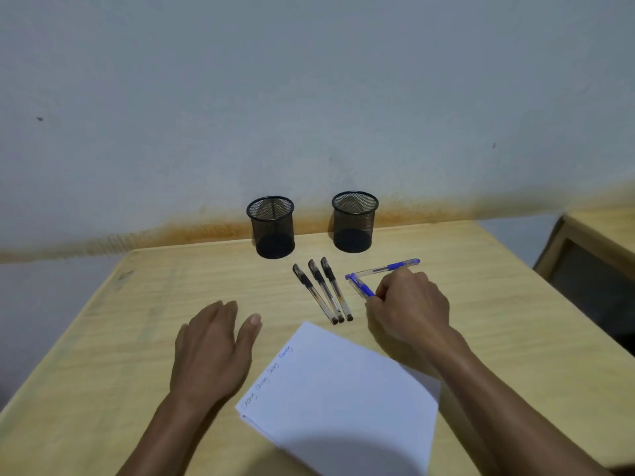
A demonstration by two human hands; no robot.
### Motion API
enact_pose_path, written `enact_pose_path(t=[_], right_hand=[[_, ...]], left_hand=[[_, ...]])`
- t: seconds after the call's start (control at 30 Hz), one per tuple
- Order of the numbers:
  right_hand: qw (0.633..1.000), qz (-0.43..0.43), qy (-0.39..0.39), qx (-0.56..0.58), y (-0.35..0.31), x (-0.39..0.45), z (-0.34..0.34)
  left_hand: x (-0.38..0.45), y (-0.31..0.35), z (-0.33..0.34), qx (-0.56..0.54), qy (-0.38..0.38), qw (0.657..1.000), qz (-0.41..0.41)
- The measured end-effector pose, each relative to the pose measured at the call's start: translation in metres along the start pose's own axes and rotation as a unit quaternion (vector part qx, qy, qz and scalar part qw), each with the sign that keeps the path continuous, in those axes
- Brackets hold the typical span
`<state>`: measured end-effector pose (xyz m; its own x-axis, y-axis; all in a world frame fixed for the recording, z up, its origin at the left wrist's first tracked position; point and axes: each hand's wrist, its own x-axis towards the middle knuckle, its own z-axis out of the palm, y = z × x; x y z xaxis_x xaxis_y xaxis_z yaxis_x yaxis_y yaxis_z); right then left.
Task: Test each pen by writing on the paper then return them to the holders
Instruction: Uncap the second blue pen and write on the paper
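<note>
two black wire-mesh pen holders stand upright near the back edge of the pale wooden table (137,338), the left holder (271,227) and the right holder (354,221) apart from each other and both showing nothing inside. in front of them lie three black pens (323,291), clear-barrelled with dark grips and caps, side by side and nearly parallel, their tips pointing toward the paper. to their right a blue pen (385,268) with a clear barrel and blue cap lies flat on the table, running almost crosswise, and its left end meets the far end of a second blue pen (361,286). the right hand (410,309) has its fingers curled around the near end of that second blue pen, which slants up and away from the hand; most of its barrel is hidden by the fingers. the left hand (213,348) rests palm down on the table with its fingers straight and relaxed, holding nothing, just left of the paper. the white paper (343,400), a thin stack turned at an angle, lies at the near edge between the forearms and bears a short line of handwriting along its left margin, too small to read.
</note>
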<state>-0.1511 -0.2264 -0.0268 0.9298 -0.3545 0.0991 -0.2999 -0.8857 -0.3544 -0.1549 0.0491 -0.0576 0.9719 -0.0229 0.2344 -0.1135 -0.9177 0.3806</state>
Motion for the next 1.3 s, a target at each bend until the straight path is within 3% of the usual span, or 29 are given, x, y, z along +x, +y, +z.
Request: enact_pose_path(t=[0.37,0.6,0.83,1.03,1.13,1.2,1.3], right_hand=[[0.998,0.035,0.033,-0.045,-0.007,0.019,0.014],[0.994,-0.008,0.106,0.002,0.010,0.038,-0.002],[0.992,-0.075,0.037,-0.095,0.030,0.079,0.003],[0.990,-0.092,0.056,-0.086,0.035,0.076,0.004],[0.990,-0.079,0.084,0.075,0.030,0.058,-0.007],[0.964,-0.072,0.077,0.243,0.022,0.039,-0.019],[0.911,-0.091,0.049,0.399,0.004,0.001,-0.031]], left_hand=[[-0.001,-0.005,0.012,0.043,-0.015,0.999,-0.008],[0.000,-0.008,0.015,0.060,-0.013,0.998,-0.005],[-0.003,-0.004,0.013,0.066,-0.002,0.998,-0.010],[-0.001,-0.007,0.014,0.068,-0.002,0.998,-0.005],[-0.003,-0.001,0.011,0.054,-0.006,0.998,-0.019],[-0.003,-0.001,0.012,0.043,-0.009,0.999,-0.026],[-0.002,0.003,0.005,-0.022,0.004,0.999,-0.039]])
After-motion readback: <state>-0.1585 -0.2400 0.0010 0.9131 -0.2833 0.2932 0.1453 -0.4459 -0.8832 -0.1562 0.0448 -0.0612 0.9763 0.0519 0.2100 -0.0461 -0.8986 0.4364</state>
